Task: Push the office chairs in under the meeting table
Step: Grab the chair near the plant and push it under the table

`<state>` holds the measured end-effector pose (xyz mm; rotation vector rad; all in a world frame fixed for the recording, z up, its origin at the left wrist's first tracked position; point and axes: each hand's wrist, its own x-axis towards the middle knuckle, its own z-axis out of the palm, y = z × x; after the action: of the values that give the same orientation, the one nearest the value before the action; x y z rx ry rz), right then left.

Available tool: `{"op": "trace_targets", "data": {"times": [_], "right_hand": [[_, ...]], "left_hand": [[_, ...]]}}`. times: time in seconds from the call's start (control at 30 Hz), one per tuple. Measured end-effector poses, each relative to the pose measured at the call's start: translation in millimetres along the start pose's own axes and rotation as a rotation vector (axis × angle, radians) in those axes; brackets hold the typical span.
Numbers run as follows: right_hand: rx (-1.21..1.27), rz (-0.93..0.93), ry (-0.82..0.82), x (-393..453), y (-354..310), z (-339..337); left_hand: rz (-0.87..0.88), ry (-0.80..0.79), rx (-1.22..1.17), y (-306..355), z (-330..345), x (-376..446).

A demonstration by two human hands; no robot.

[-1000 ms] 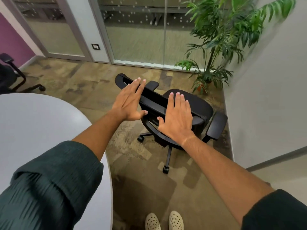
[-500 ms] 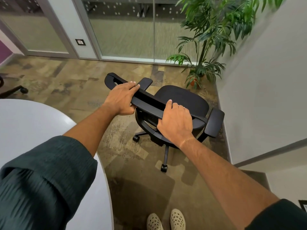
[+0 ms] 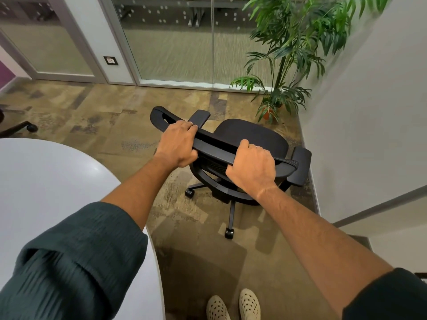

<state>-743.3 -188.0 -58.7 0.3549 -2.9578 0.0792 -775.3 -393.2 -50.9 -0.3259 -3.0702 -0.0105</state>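
Note:
A black office chair (image 3: 251, 135) on castors stands on the carpet in front of me, its seat facing away toward the corner. My left hand (image 3: 178, 144) grips the top edge of its backrest near the left end. My right hand (image 3: 253, 167) grips the same top edge further right. The white round meeting table (image 3: 46, 181) fills the lower left, its edge beside my left arm. The chair stands apart from the table, to its right.
A potted palm (image 3: 284, 65) stands in the far right corner behind the chair. A white wall (image 3: 369, 112) runs close along the chair's right side. Glass partitions (image 3: 175, 42) close the far side. Another chair's castor leg (image 3: 20, 127) shows at far left. My shoes (image 3: 233, 306) are at the bottom.
My hands were flat and open over the backrest a second ago; they have since closed around its top edge. The view has shifted slightly.

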Motion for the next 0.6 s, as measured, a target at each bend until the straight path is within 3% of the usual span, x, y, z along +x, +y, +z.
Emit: {"op": "trace_targets", "data": {"times": [0.6], "right_hand": [[-0.031,-0.161,-0.060,-34,18,-9]], "left_hand": [[-0.151,0.035,0.014,44,-3,-64]]}}
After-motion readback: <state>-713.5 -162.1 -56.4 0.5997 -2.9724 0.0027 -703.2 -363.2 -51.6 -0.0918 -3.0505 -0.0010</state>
